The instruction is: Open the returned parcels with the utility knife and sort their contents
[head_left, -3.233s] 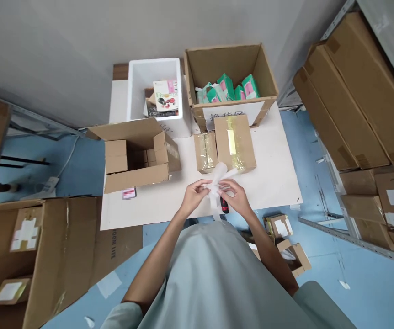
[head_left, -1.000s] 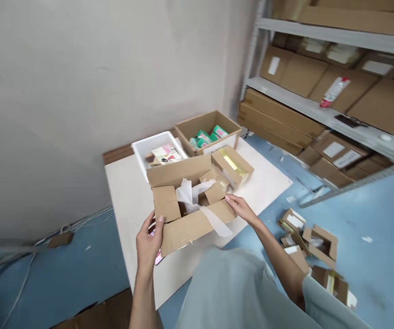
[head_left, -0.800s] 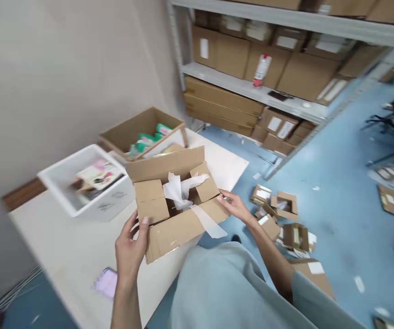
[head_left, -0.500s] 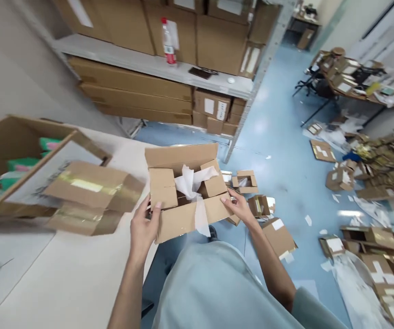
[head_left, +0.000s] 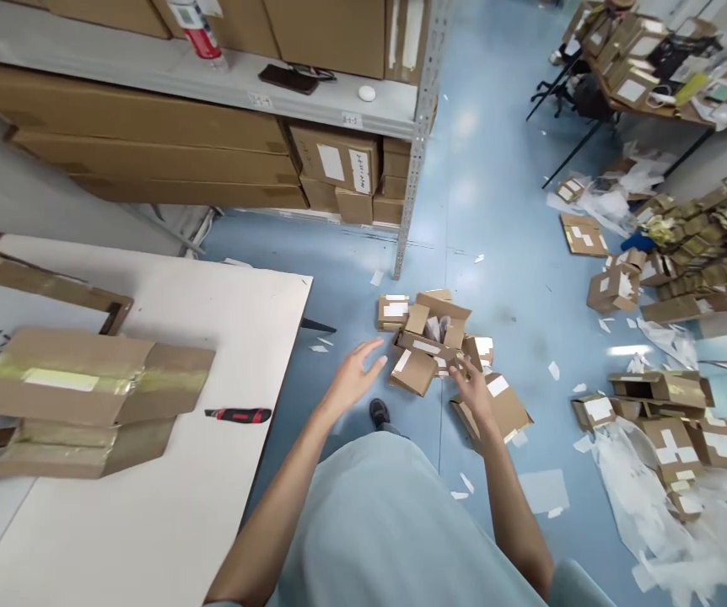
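My left hand (head_left: 358, 373) is held out over the floor beside the table edge, fingers stretched and holding nothing. To its right, my right hand (head_left: 472, 388) has its fingers apart and grips nothing. Between and beyond them, an open cardboard box (head_left: 428, 346) with crumpled paper inside is among smaller boxes low over the floor; I cannot tell whether it rests on them or is still dropping. A black and red utility knife (head_left: 238, 415) lies on the white table (head_left: 212, 497). Left of the knife sits a taped cardboard box (head_left: 85, 379) with its flaps out.
A metal shelf (head_left: 363, 110) carries large boxes, a bottle (head_left: 197, 34) and a dark phone (head_left: 288, 78). Flattened and opened boxes (head_left: 667, 447) and plastic wrap (head_left: 635, 497) litter the blue floor on the right. A cluttered desk (head_left: 638, 93) stands at the far right.
Both hands have let go of the open box, which has gone down and away from me to the floor pile. My view has shifted right, and the knife now shows.
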A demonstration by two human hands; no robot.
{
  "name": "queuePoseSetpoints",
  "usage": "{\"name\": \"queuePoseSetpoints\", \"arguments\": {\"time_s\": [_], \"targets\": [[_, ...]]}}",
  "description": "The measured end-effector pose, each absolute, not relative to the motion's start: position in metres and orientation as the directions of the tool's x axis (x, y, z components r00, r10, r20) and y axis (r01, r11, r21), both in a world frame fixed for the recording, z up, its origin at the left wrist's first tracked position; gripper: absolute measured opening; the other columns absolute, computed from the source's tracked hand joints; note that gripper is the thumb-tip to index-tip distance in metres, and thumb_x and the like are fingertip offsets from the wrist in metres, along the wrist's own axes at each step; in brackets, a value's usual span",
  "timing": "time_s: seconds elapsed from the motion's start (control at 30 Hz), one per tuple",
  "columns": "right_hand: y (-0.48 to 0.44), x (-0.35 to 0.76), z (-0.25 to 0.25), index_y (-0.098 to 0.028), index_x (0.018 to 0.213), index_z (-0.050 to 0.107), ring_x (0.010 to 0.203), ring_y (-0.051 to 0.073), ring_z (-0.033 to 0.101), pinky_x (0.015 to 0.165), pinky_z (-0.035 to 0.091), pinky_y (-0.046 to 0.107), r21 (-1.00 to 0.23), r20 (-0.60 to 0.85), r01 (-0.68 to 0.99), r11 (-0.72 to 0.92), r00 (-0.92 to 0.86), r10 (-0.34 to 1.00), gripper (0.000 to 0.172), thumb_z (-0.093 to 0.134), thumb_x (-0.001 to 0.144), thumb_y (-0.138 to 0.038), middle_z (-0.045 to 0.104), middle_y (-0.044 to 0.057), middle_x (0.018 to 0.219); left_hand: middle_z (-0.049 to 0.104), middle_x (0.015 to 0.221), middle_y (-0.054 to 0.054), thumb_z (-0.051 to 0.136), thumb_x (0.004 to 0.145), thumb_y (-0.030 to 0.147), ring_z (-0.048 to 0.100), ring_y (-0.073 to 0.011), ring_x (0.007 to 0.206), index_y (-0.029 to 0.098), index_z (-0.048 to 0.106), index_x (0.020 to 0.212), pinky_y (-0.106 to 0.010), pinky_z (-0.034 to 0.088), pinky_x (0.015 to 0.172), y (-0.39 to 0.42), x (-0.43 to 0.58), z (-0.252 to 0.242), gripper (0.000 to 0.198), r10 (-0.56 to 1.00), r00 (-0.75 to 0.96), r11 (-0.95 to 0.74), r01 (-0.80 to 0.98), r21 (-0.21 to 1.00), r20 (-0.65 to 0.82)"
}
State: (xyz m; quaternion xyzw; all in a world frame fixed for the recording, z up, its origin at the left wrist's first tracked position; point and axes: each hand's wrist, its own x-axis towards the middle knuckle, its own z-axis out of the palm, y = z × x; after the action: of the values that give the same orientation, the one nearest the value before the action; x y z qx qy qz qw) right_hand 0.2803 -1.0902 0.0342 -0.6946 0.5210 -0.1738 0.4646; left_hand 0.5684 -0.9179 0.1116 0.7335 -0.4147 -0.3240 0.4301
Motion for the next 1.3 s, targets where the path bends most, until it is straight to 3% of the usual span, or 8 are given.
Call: {"name": "queuePoseSetpoints", "arguments": {"time_s": [0.2, 0.4, 0.53, 0.67, 0.8, 0.97, 1.1, 1.3], "targets": [[-1.061, 0.373, 0.004, -0.021, 0.124, 0.083, 0.135, 0.039, 0.074, 0.116, 0.057, 0.059, -0.82, -0.385, -0.562, -0.106, 0.679, -0.625, 0.053, 0.07, 0.09, -0.061, 0.08, 0.017, 0.141, 0.072, 0.155, -0.013, 0.061, 0.102, 0.054, 0.067, -0.0328, 0.146, 0.023, 0.075, 0.141, -0.049, 0.051, 0.127, -0.828, 0.585, 0.086, 0.051, -0.75, 0.62, -0.451, -0.225, 0.864, -0.231], [-1.0, 0.508, 0.007, -0.023, 0.121, 0.083, 0.13, 0.035, 0.077, 0.115, 0.059, 0.054, -0.872, -0.342, -0.401, -0.281, 0.909, -0.237, 0.044, 0.073, 0.091, -0.054, 0.082, 0.015, 0.136, 0.073, 0.152, -0.014, 0.062, 0.097, 0.065, 0.068, -0.0348, 0.145, 0.023, 0.076, 0.137, -0.054, 0.053, 0.124, -0.713, 0.599, 0.076, 0.06, -0.421, 0.866, -0.483, 0.038, 0.875, -0.27], [-0.922, 0.592, 0.021, -0.026, 0.119, 0.084, 0.129, 0.036, 0.078, 0.116, 0.059, 0.057, -0.909, -0.31, -0.3, -0.29, 0.951, -0.011, 0.041, 0.079, 0.09, -0.055, 0.083, 0.014, 0.133, 0.076, 0.148, -0.014, 0.063, 0.096, 0.068, 0.07, -0.0346, 0.141, 0.023, 0.077, 0.134, -0.056, 0.055, 0.123, -0.638, 0.599, 0.079, 0.061, -0.233, 0.94, -0.413, 0.137, 0.9, -0.25], [-0.828, 0.651, 0.035, -0.026, 0.114, 0.085, 0.127, 0.035, 0.078, 0.119, 0.057, 0.057, -0.927, -0.345, -0.316, -0.202, 0.929, 0.13, 0.04, 0.087, 0.085, -0.053, 0.084, 0.013, 0.13, 0.074, 0.15, -0.015, 0.065, 0.095, 0.071, 0.07, -0.0347, 0.141, 0.024, 0.077, 0.135, -0.056, 0.055, 0.122, -0.567, 0.588, 0.081, 0.063, -0.098, 0.958, -0.361, 0.219, 0.906, -0.27], [-0.739, 0.692, 0.036, -0.023, 0.109, 0.083, 0.131, 0.031, 0.074, 0.122, 0.054, 0.051, -0.865, -0.5, -0.496, -0.068, 0.85, 0.166, 0.036, 0.091, 0.083, -0.047, 0.083, 0.01, 0.129, 0.075, 0.149, -0.016, 0.066, 0.093, 0.072, 0.069, -0.0351, 0.142, 0.023, 0.077, 0.134, -0.055, 0.056, 0.122, -0.502, 0.571, 0.079, 0.065, 0.015, 0.955, -0.325, 0.285, 0.902, -0.296], [-0.659, 0.74, 0.022, -0.019, 0.121, 0.076, 0.125, 0.027, 0.074, 0.111, 0.062, 0.041, -0.768, -0.639, -0.638, -0.059, 0.759, 0.122, 0.045, 0.079, 0.096, -0.056, 0.078, 0.015, 0.13, 0.074, 0.149, -0.016, 0.066, 0.091, 0.076, 0.069, -0.0357, 0.142, 0.023, 0.076, 0.133, -0.054, 0.056, 0.121, -0.442, 0.55, 0.073, 0.069, 0.16, 0.938, -0.281, 0.342, 0.897, -0.308], [-0.625, 0.769, 0.01, -0.017, 0.137, 0.068, 0.116, 0.026, 0.075, 0.098, 0.067, 0.038, -0.671, -0.741, -0.74, -0.047, 0.67, 0.041, 0.059, 0.071, 0.101, -0.064, 0.076, 0.019, 0.127, 0.073, 0.151, -0.017, 0.067, 0.092, 0.076, 0.068, -0.0355, 0.144, 0.022, 0.075, 0.135, -0.053, 0.056, 0.122, -0.414, 0.542, 0.074, 0.07, 0.22, 0.924, -0.25, 0.363, 0.897, -0.313], [-0.612, 0.776, -0.004, -0.022, 0.144, 0.063, 0.118, 0.021, 0.073, 0.099, 0.065, 0.035, -0.632, -0.775, -0.774, -0.048, 0.632, 0.007, 0.05, 0.058, 0.109, -0.057, 0.069, 0.016, 0.143, 0.074, 0.15, -0.018, 0.068, 0.09, 0.078, 0.068, -0.0366, 0.143, 0.021, 0.076, 0.134, -0.053, 0.057, 0.12, -0.402, 0.551, 0.074, 0.072, 0.272, 0.907, -0.236, 0.386, 0.892, -0.321]]}}
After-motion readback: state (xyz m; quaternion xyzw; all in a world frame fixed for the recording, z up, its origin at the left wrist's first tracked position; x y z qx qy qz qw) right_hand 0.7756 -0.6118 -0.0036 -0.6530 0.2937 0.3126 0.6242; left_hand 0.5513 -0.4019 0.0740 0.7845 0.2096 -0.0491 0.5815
